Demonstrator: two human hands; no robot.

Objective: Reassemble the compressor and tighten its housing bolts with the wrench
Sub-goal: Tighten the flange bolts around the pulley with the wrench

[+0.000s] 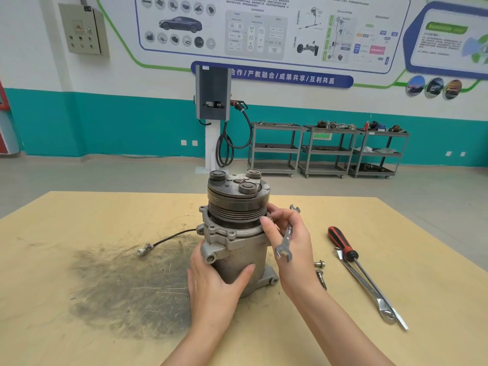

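A grey metal compressor [239,233] stands upright in the middle of the tan table [79,326], its dark pulley and clutch plate [237,192] on top. My left hand [214,283] grips the lower housing from the front. My right hand [287,241] holds a small open-end wrench [286,240] against the palm while its fingertips touch the flange rim on the compressor's right side. Whether a bolt sits under those fingertips is hidden. Two loose bolts [320,270] lie on the table just right of my right wrist.
A red-and-black screwdriver [343,244] and a long combination wrench [369,289] lie at the right. The compressor's black cable with a white plug [144,250] trails left over a dark grease stain [126,289]. Carts and a charging post stand far behind.
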